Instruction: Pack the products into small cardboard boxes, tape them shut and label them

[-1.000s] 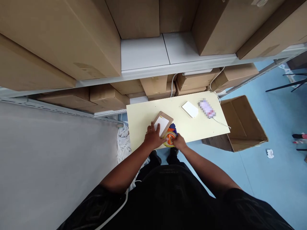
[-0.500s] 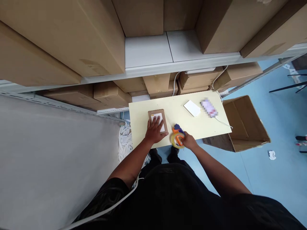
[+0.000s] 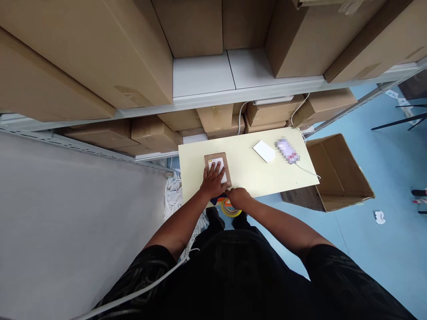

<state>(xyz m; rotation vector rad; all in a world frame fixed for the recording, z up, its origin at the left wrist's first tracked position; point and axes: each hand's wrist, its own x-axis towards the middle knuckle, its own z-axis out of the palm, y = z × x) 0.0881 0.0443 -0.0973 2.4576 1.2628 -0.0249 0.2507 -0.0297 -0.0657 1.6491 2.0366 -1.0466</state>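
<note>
A small brown cardboard box (image 3: 227,165) with a white label (image 3: 215,161) lies on the left half of a pale yellow table (image 3: 247,160). My left hand (image 3: 212,178) is spread flat over the label and the near part of the box. At the box's near edge, my right hand (image 3: 238,198) is wrapped round a tape dispenser (image 3: 227,207), orange and blue with a roll of yellowish tape. Part of the dispenser is hidden behind my right hand and below my left wrist.
On the table's right lie a white card-like block (image 3: 264,151) and a blurred-out phone (image 3: 287,151) with a white cable. An open carton (image 3: 336,173) stands on the floor to the right. Ahead rise shelves (image 3: 203,82) stacked with cartons; white scraps (image 3: 172,195) lie at left.
My right hand has moved left with the tape dispenser, from right of the box to its near edge. My left hand stays flat on the box.
</note>
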